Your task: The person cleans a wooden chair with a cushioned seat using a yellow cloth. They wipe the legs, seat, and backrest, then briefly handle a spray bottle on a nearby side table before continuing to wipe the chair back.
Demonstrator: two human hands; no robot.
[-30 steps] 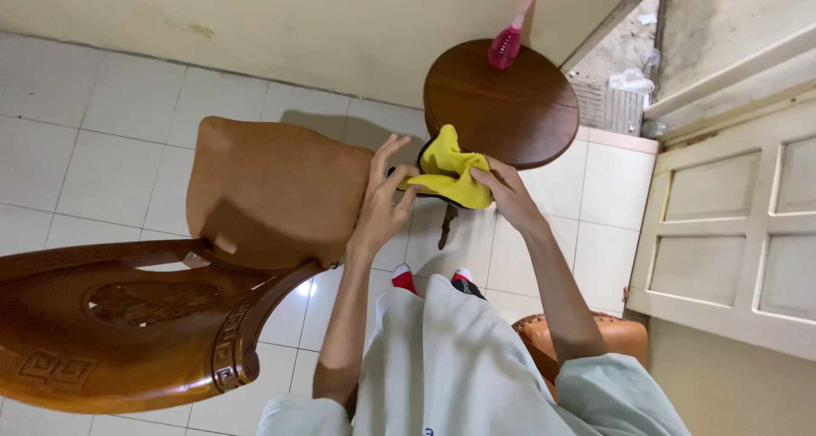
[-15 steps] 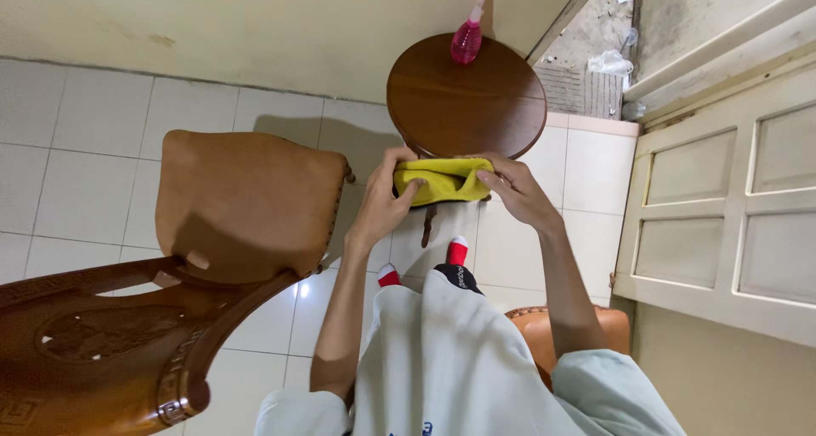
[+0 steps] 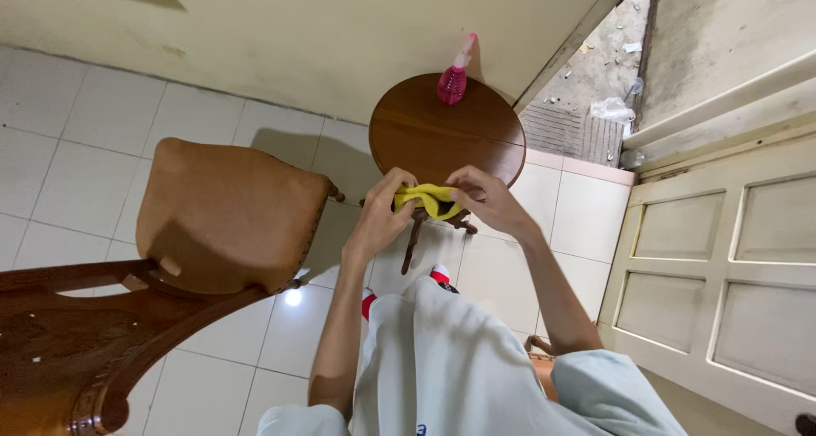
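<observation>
The left hand [image 3: 384, 213] is closed around the left end of a small yellow cloth [image 3: 425, 200], bunched and folded. The thumb and the curled fingers pinch the fabric, so the hand is narrow, not spread. The right hand [image 3: 483, 200] grips the right end of the same cloth; its fingers bend over the top of the fabric and the thumb is hidden under it. The two hands are near each other, and only a short part of the cloth shows between them, sagging a little in the middle.

Just beyond both hands stands a round dark brown wooden side table [image 3: 446, 134]. The cloth is held at its near edge; I cannot tell if it touches the wood. On the far side of the tabletop, well apart from the hands, stands a pink plastic spray bottle [image 3: 452, 77], upright, close to the pale yellow wall [image 3: 340, 28].

To the left of the left hand is a wooden chair with a tan leather seat [image 3: 225, 215], near but not touching it. Below the hands is a white tiled floor [image 3: 93, 138].
</observation>
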